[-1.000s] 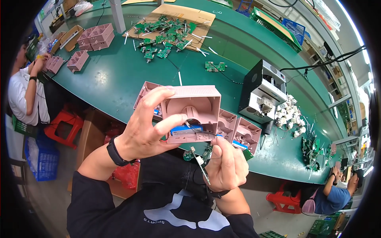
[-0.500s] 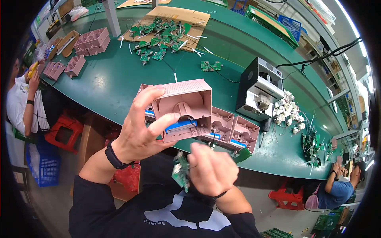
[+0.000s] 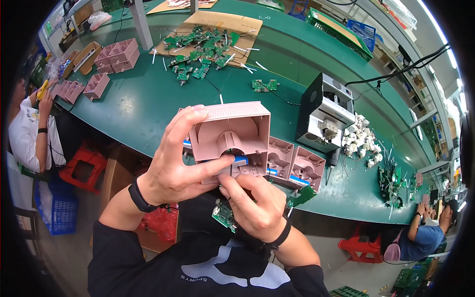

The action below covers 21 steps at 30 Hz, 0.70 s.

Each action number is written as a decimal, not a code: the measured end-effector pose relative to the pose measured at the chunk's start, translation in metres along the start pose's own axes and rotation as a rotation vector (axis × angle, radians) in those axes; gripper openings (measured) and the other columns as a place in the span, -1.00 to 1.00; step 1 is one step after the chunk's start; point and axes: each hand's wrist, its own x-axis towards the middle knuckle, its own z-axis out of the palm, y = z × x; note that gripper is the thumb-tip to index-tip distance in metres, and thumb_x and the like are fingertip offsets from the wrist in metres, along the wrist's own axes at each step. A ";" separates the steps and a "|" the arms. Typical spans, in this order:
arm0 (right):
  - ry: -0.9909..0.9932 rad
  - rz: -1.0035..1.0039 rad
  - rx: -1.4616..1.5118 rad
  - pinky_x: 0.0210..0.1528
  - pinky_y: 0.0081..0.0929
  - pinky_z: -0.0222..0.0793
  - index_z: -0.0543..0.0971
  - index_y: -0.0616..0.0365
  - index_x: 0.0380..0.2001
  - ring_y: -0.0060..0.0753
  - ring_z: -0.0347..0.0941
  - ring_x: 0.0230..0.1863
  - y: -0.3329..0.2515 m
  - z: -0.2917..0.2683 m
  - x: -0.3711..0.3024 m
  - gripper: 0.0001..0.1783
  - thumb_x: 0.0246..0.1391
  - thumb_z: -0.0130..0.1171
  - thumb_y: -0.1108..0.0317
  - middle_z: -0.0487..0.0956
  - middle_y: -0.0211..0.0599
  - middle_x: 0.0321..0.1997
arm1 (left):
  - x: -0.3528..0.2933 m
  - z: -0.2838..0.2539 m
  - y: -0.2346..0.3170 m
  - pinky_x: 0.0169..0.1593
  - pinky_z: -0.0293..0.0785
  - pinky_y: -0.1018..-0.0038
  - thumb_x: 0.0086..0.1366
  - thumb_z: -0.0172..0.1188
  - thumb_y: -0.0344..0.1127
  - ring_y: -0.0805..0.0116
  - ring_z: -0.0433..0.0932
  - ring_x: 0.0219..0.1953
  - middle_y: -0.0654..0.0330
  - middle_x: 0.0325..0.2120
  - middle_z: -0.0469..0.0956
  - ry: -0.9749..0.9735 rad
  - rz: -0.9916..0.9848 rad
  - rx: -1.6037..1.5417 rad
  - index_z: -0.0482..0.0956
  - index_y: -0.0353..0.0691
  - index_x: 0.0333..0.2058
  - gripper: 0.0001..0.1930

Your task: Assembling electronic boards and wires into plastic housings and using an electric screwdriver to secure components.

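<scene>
My left hand (image 3: pixel 170 166) grips a pink plastic housing (image 3: pixel 257 126) by its left side, its open face tilted toward me. My left index finger reaches inside, against a blue battery (image 3: pixel 241 161) lying along the housing's lower wall. At that lower edge my right hand (image 3: pixel 260 205) is closed in a pinch on a thin dark wire (image 3: pixel 231 170); the fingertips partly hide it. A green circuit board (image 3: pixel 225 216) hangs just below the housing, beside my right fingers. Behind the held housing, more pink housings (image 3: pixel 308 166) with blue batteries inside stand on the bench.
The green bench (image 3: pixel 143 111) carries a heap of circuit boards (image 3: pixel 203 47) on cardboard, a lone board (image 3: pixel 264 85) and a black-and-silver machine (image 3: pixel 324 114). White connectors (image 3: pixel 361 136) lie to its right. Pink housings (image 3: pixel 117 55) stand far left. Co-workers sit at both sides.
My right hand has moved up and left to the housing's lower edge. My left index finger has pushed deeper inside. The board now hangs slightly higher, and the housing has shifted slightly right.
</scene>
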 end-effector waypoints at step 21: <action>-0.072 0.513 0.716 -0.01 -0.31 0.56 0.60 0.23 0.10 -0.22 0.57 0.08 0.031 -0.001 -0.003 -0.60 0.17 0.25 0.54 0.56 -0.13 0.15 | -0.007 -0.027 0.007 0.39 0.19 -0.21 -0.15 0.60 -0.23 -0.43 0.19 0.38 -0.22 0.38 0.10 -0.094 0.087 -0.376 0.81 0.11 -0.22 -0.60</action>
